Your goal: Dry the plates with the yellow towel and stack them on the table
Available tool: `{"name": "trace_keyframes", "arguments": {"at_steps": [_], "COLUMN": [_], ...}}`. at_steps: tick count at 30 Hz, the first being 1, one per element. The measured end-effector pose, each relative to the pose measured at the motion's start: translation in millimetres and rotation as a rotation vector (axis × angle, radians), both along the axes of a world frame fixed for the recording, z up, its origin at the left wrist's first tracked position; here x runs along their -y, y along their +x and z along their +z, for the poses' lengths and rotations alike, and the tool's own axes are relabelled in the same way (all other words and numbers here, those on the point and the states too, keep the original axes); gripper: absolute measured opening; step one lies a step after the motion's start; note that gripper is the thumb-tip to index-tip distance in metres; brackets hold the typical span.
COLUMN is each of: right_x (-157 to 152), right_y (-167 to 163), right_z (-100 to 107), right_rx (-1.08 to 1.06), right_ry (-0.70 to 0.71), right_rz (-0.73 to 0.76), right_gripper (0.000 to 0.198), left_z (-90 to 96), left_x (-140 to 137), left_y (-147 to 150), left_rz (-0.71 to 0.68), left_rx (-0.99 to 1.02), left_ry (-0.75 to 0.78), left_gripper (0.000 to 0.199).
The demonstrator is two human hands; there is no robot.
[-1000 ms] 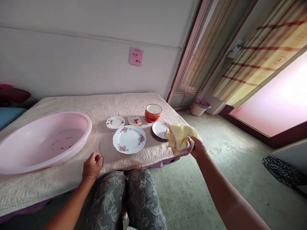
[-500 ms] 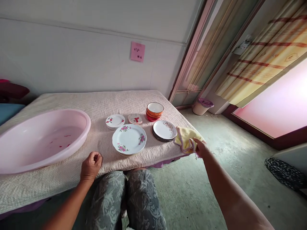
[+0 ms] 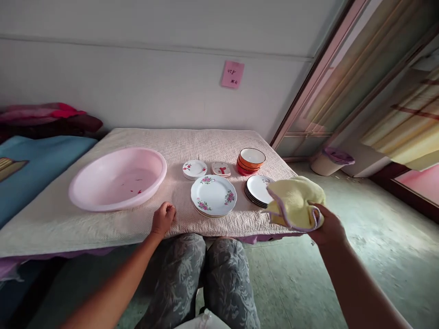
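Note:
A yellow cloth (image 3: pixel 297 201) with a purple edge hangs bunched in my right hand (image 3: pixel 327 226), its fingers pinched on one side. It is raised beside a stack of dark-rimmed plates (image 3: pixel 259 189) and covers part of them. My left hand (image 3: pixel 163 218) rests closed on the front of the bed cover; whether anything is inside the curled fingers is hidden. Between my hands stands a stack of large flowered plates (image 3: pixel 213 195). Behind it are small flowered plates (image 3: pixel 194 168), square pink-edged dishes (image 3: pixel 221 169) and stacked orange bowls (image 3: pixel 252 157).
A large pink basin (image 3: pixel 118 180) stands on the quilted cover (image 3: pixel 178 141) at left. Further left lie a blue mat (image 3: pixel 51 157) and red bedding (image 3: pixel 48 114). A lidless bin (image 3: pixel 329 162) stands on the floor by the door. A pink note (image 3: pixel 232 74) is on the wall.
My right hand has lifted the yellow cloth off the bed's right edge, toward me. My view has turned left, so the basin and dishes appear further right. My left hand stays closed on the cover.

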State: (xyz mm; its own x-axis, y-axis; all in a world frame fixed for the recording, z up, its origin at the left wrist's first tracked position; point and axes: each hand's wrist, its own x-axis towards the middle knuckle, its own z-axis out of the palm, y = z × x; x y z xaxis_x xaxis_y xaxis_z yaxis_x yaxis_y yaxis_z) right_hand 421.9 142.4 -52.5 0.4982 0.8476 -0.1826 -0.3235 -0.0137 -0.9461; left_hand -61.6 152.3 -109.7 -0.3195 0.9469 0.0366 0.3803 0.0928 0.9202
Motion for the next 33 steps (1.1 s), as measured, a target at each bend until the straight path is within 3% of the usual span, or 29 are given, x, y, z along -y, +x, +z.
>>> {"name": "trace_keyframes", "arguments": {"at_steps": [2, 5, 8, 10, 12, 17, 20, 23, 26, 29, 33], "right_x": [7, 25, 50, 71, 91, 116, 121, 129, 138, 140, 132], "right_y": [-33, -106, -192, -242, -276, -298, -292, -291, -306, -329, -347], "right_z": [12, 24, 26, 25, 24, 25, 27, 29, 31, 34, 38], "right_rx": [-0.118, -0.183, -0.208, -0.256, -0.271, -0.050, 0.228, 0.585, 0.869, 1.045, 1.145], "right_ry": [-0.083, -0.056, -0.040, -0.062, -0.081, -0.057, 0.072, 0.242, 0.393, 0.560, 0.606], "right_rz": [0.116, 0.310, 0.531, 0.620, 0.651, 0.694, 0.516, 0.349, 0.434, 0.505, 0.483], "right_gripper": [0.024, 0.032, 0.038, 0.037, 0.039, 0.034, 0.039, 0.036, 0.034, 0.045, 0.037], "left_z": [7.4, 32.1, 66.9, 86.6, 98.2, 97.3, 94.8, 98.6, 106.4, 112.4, 112.1], "left_x": [5, 26, 59, 80, 97, 126, 137, 141, 144, 147, 152], "left_y": [8, 27, 38, 36, 30, 9, 4, 5, 10, 14, 14], "left_rz": [-0.025, -0.109, -0.327, -0.380, -0.313, -0.075, -0.022, -0.012, -0.003, -0.035, -0.151], "left_rx": [0.088, 0.307, 1.041, 1.298, 1.409, 1.415, 1.411, 1.374, 1.289, 1.236, 1.243], "left_ry": [-0.035, -0.087, -0.264, -0.325, -0.325, -0.281, -0.213, -0.096, -0.023, -0.006, 0.015], "left_gripper": [0.027, 0.053, 0.076, 0.083, 0.076, 0.043, 0.041, 0.042, 0.042, 0.042, 0.045]}}
